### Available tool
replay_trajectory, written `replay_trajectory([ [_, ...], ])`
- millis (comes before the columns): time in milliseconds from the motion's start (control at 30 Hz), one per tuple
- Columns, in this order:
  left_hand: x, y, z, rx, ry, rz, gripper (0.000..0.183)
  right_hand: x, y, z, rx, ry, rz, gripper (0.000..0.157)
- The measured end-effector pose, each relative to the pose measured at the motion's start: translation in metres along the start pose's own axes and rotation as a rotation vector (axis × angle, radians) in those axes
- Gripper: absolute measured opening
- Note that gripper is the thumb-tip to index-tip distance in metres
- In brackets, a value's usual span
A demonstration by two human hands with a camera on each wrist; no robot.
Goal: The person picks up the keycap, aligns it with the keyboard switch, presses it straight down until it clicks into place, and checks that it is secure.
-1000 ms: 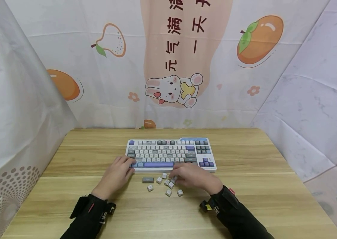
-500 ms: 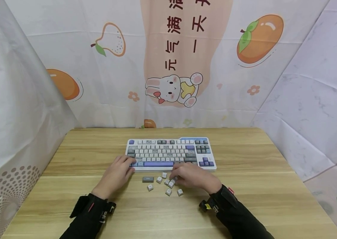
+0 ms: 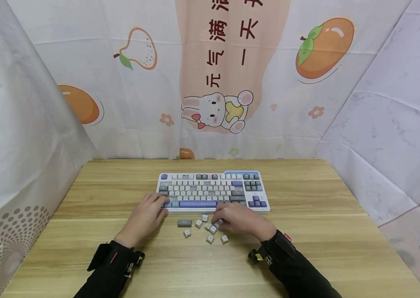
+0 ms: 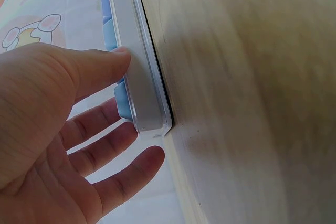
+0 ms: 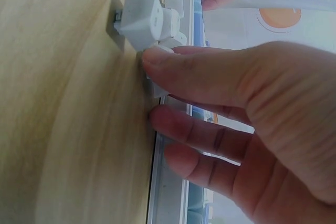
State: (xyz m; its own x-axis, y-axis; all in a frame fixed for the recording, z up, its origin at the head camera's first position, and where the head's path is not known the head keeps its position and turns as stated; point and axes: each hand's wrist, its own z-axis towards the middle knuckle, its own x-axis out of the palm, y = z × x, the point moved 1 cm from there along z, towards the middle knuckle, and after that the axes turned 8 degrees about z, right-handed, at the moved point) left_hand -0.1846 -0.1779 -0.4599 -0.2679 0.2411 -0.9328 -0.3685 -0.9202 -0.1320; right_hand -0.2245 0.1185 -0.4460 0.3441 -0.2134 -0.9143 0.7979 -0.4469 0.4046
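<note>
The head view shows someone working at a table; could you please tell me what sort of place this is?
Probably a small, cloth-screened tabletop workspace: printed cloth hangs behind the wood-grain table, where a keyboard lies with loose keycaps.

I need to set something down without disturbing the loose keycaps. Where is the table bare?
The table is bare right of the keyboard and right hand, left of the keyboard and left hand, and between the sleeves, nearer the person than the loose keycaps. Beyond the keyboard runs only a narrow strip. Between the hands it is crowded with those keycaps.
</note>
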Motion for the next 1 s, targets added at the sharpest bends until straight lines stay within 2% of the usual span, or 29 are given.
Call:
replay_trajectory([
  [1000, 0.0027, 0.0023, -0.0009, 0.026, -0.018, -0.002, 0.026, -0.0003, 0.0004, -0.0006, 0.041, 0.016, 0.015, 0.023],
])
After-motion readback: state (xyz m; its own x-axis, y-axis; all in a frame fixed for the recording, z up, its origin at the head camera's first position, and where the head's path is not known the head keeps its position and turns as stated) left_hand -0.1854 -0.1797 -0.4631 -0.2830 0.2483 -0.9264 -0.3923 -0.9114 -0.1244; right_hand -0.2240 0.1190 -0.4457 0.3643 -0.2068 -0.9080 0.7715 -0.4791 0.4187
